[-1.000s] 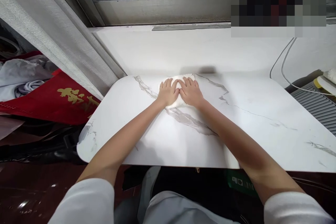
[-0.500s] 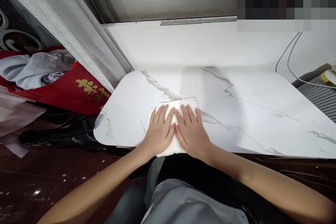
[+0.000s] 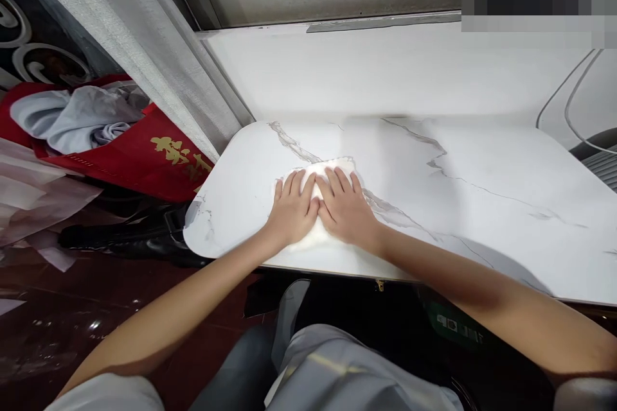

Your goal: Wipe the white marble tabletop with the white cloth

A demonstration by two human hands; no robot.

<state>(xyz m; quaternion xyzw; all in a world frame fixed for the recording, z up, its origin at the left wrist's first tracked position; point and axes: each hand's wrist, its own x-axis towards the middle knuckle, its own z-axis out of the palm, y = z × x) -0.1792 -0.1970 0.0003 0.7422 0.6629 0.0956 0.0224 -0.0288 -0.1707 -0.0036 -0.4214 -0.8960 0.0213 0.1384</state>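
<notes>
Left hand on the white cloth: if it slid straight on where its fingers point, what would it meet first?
Probably the white wall behind the marble-patterned tabletop. The left hand, flat on the white cloth, points across the tabletop toward that wall, though the distance is unclear.

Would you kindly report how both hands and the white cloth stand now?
Left hand, right hand: side by side, resting on white cloth. Cloth: on marbled tabletop. Red bag: beyond tabletop's left end.
</notes>
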